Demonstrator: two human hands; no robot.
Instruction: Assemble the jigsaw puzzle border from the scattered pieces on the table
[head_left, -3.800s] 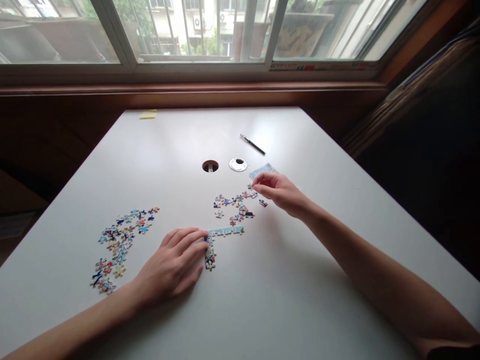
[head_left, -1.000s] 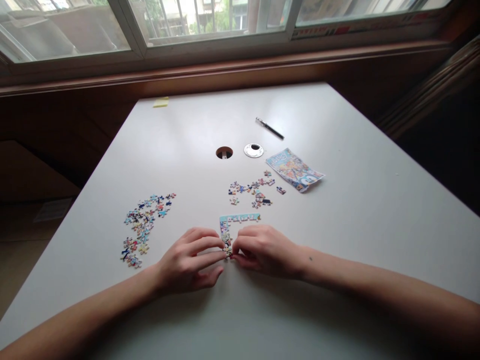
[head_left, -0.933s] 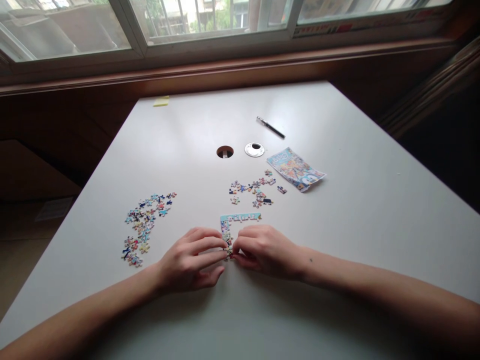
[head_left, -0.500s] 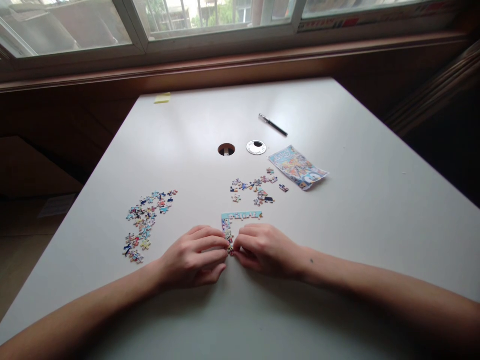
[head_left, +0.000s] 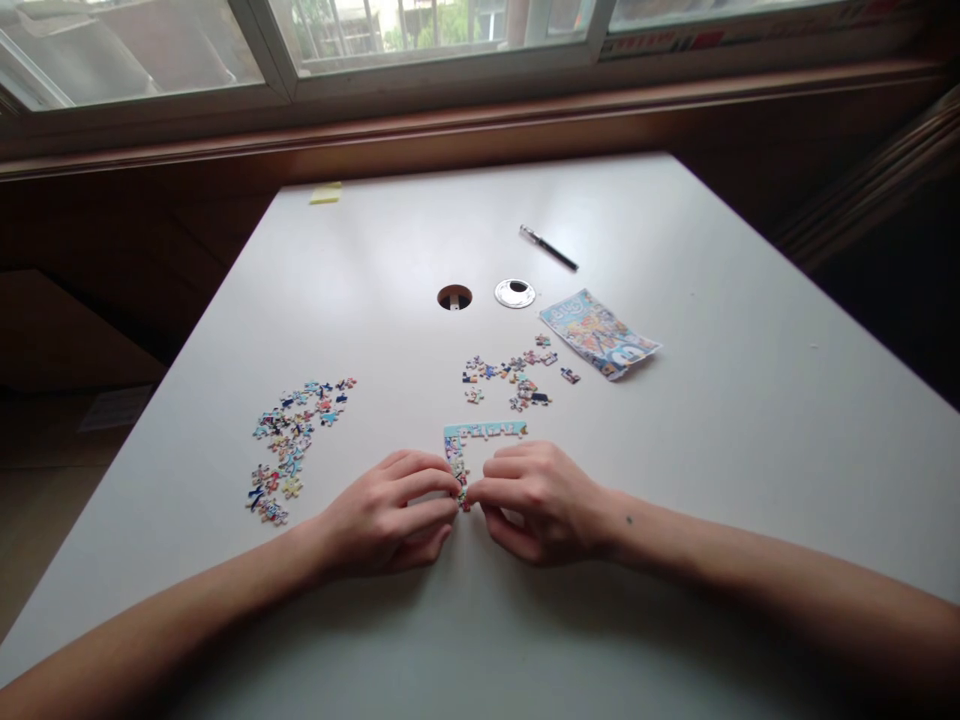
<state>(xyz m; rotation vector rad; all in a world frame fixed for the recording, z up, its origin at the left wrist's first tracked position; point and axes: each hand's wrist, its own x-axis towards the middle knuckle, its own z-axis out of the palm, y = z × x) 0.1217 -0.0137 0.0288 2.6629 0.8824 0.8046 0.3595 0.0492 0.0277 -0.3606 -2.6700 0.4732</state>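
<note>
A partly joined jigsaw puzzle [head_left: 454, 452] lies on the white table as an L, with a light blue strip on top and a multicoloured column down its left side. My left hand [head_left: 397, 512] steadies the column's lower end from the left, fingers bent against it and partly covering it. From the right, my right hand [head_left: 536, 502] touches the same end with its index fingertip. Its thumb sits lower, apart from that finger, and no piece shows between them. Loose jigsaw pieces [head_left: 517, 372] lie beyond the puzzle, and a larger group of pieces [head_left: 289, 440] is to the left.
A creased picture sheet [head_left: 600, 335] lies right of the far pieces. Behind it are a black pen [head_left: 550, 248], a round metal cover [head_left: 515, 293] and a cable hole [head_left: 454, 297] in the table [head_left: 675, 420]. A yellow sticky note [head_left: 326, 193] is at the far left edge.
My right hand's thumb has come away from the column's lower end and dropped back, leaving the index fingertip there. My left hand stays nearly still. The view has shifted slightly.
</note>
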